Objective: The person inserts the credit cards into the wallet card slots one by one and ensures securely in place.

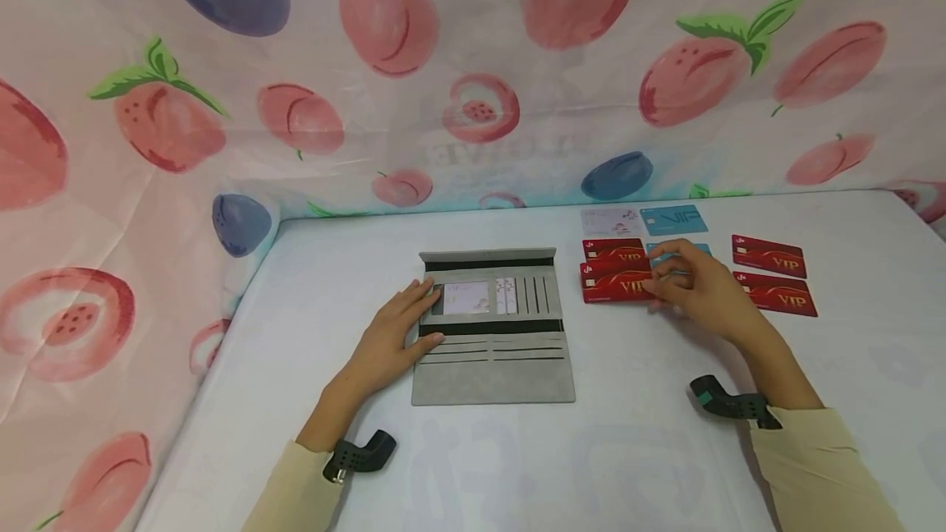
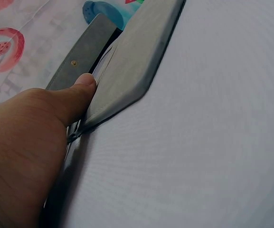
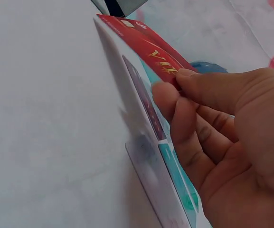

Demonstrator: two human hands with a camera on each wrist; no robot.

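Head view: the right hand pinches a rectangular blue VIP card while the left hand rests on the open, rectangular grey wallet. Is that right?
The colour is wrong: the right hand pinches a rectangular red VIP card, as the right wrist view shows. The left hand does rest on the open, rectangular grey wallet.

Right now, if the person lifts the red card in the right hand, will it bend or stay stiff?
The red card is probably stiff: pinched near one end by the right hand, it looks straight. Being thin, it is likely light. Its smooth-looking face may be slippery.
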